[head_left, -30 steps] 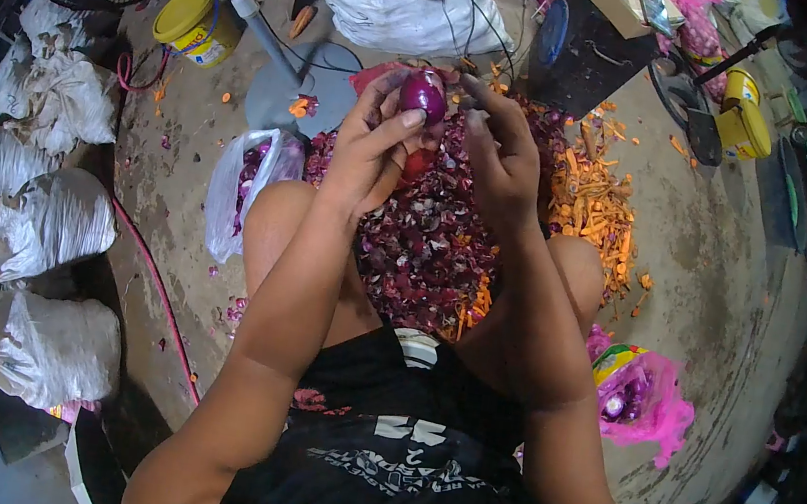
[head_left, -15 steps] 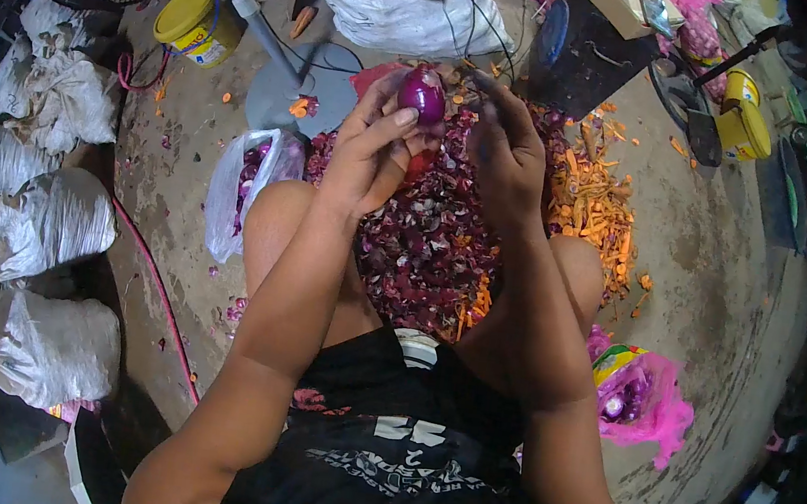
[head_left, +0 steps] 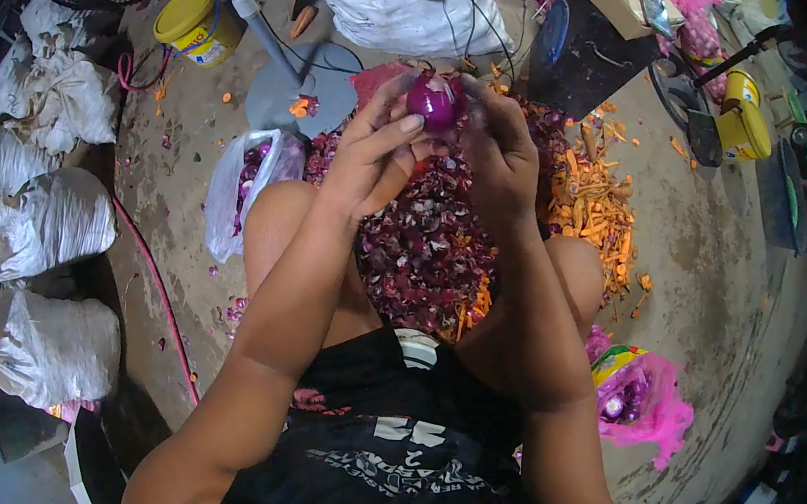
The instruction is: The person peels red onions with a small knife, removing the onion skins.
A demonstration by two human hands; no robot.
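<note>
A shiny purple-red onion (head_left: 435,105) is held upright in my left hand (head_left: 371,152), with the thumb across its front and the fingers behind and below. At the onion's right side is my right hand (head_left: 508,154), fingers curled and their tips at its upper edge. Whatever those fingers may grip is dark and blurred, so I cannot make it out. A paler patch shows near the onion's top. Beneath both hands, between my knees, spreads a thick heap of purple onion skins (head_left: 430,240).
Orange carrot peelings (head_left: 590,209) lie to the right of the heap. A white plastic bag (head_left: 277,171) of onions sits left, a pink bag (head_left: 652,398) right. Ahead are a fan base (head_left: 271,100), a white sack (head_left: 403,10) and a black bin (head_left: 588,63). A yellow bucket (head_left: 195,25) stands upper left.
The onion has shifted slightly right and turned in my left hand. My right hand has come in against its side. At the far right edge, part of another person has come into view.
</note>
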